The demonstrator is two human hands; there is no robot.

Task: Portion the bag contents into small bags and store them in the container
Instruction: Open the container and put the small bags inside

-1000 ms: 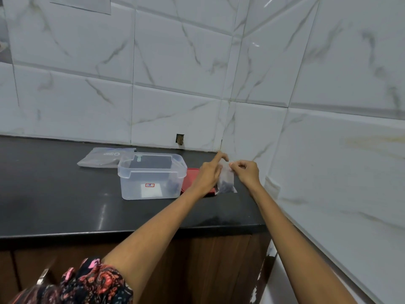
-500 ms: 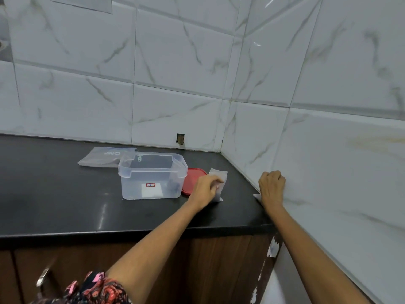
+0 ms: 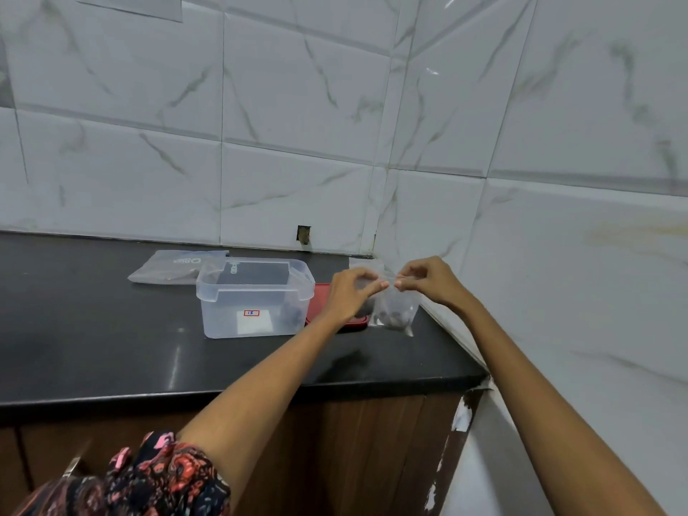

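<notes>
A small clear bag [image 3: 394,310] with dark contents at its bottom hangs just above the black counter [image 3: 93,329], near the right wall. My left hand [image 3: 352,292] and my right hand [image 3: 428,279] pinch its top edge from either side, fingertips almost meeting. Left of my hands stands a clear plastic container [image 3: 253,297] without its lid, a dark small bag inside at its right corner. Its red lid [image 3: 320,305] lies between the container and the bag, partly hidden by my left hand. A large grey bag [image 3: 175,266] lies flat behind the container.
White marble tiles form the back wall and the right wall [image 3: 558,255], which meet in a corner just behind my hands. More small clear bags [image 3: 363,263] lie in that corner. The counter's front edge [image 3: 223,396] runs above brown cabinet doors.
Half a second ago my left hand was on the bag at the counter and my right fist was against the right wall. Now both hands hold the bag up by its top.
</notes>
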